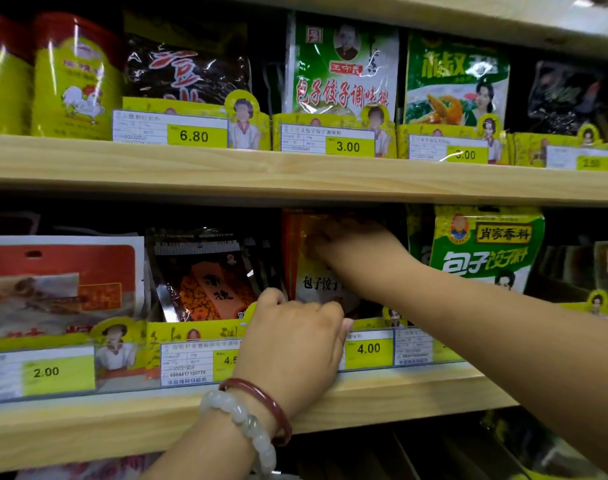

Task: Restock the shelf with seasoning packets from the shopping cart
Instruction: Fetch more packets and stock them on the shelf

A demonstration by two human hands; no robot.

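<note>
As both hands hold orange packet [325, 268] | R hand [356, 247] top | L hand [295, 337] btm

Both hands are working at the lower shelf [399, 386]. The right hand [358, 247] is gripping the top of an orange seasoning packet [313, 271], standing it upright between a dark packet [209, 282] and a green packet [486, 251]. The left hand [295, 341], with two bracelets [254, 414] at the wrist, is curling its fingers [330, 313] at the packet's base, just above the 4.00 price tag [368, 348].
</note>
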